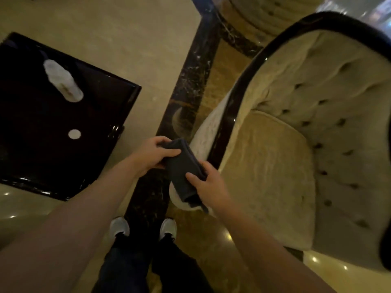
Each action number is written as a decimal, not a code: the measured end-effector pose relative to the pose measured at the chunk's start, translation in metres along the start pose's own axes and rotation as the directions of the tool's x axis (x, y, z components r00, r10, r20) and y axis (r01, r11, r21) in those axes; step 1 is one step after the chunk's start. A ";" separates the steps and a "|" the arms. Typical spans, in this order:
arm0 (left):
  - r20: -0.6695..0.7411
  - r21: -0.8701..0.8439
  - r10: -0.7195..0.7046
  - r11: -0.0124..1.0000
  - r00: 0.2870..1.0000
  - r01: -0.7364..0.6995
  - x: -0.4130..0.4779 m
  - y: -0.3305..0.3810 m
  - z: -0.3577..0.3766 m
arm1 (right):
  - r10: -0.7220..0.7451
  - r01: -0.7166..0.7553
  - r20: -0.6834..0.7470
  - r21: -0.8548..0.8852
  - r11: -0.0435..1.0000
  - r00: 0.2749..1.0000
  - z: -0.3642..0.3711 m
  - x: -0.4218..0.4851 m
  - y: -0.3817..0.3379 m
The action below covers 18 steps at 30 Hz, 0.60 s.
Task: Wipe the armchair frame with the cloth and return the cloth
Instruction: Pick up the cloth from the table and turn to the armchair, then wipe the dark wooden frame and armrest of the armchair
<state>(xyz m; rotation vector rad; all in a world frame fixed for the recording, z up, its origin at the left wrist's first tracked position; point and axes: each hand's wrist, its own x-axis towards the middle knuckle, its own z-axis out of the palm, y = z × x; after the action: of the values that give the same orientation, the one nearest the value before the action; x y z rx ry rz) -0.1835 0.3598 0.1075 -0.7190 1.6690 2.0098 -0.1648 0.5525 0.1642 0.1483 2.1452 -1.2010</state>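
Observation:
A folded dark grey cloth is held between both hands at the centre of the head view. My left hand grips its upper left end, and my right hand grips its lower right edge with the thumb on top. Just right of the cloth runs the armchair's glossy dark wooden frame, curving up around the tufted cream backrest. The cloth hangs over the front end of the near armrest; whether it touches the frame I cannot tell.
A dark glossy side table stands at the left with a white bottle and a small white disc on it. My two white shoes stand on a polished marble floor with a dark inlay band.

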 end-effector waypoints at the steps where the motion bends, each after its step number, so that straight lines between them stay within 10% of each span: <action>1: -0.002 0.063 -0.015 0.998 1.000 0.016 0.005 0.000 0.014 | 0.021 -0.021 -0.024 0.004 1.000 0.999 -0.018 -0.003 0.009; 6: -0.076 0.348 0.001 0.937 0.997 0.025 0.035 -0.029 0.057 | 0.120 -0.119 -0.098 0.016 0.993 0.988 -0.058 0.013 0.052; 11: -0.342 0.116 0.142 0.987 0.929 -0.108 0.047 -0.078 0.059 | -0.100 0.018 -0.218 -0.351 0.936 0.971 -0.031 0.031 0.096; 15: -0.154 0.195 0.173 0.971 0.973 -0.142 0.023 -0.139 0.043 | -0.592 0.354 -0.039 -0.769 0.532 0.805 -0.016 0.040 0.107; 18: 0.141 0.368 0.311 0.865 0.940 -0.341 0.007 -0.162 0.055 | -0.601 0.513 0.296 -0.828 0.226 0.742 -0.005 0.056 0.109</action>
<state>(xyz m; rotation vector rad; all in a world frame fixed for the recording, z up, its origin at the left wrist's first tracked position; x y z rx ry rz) -0.0947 0.4441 -0.0121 -0.2233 2.1702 1.7911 -0.1670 0.6068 0.0541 -1.1839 2.7095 -0.1681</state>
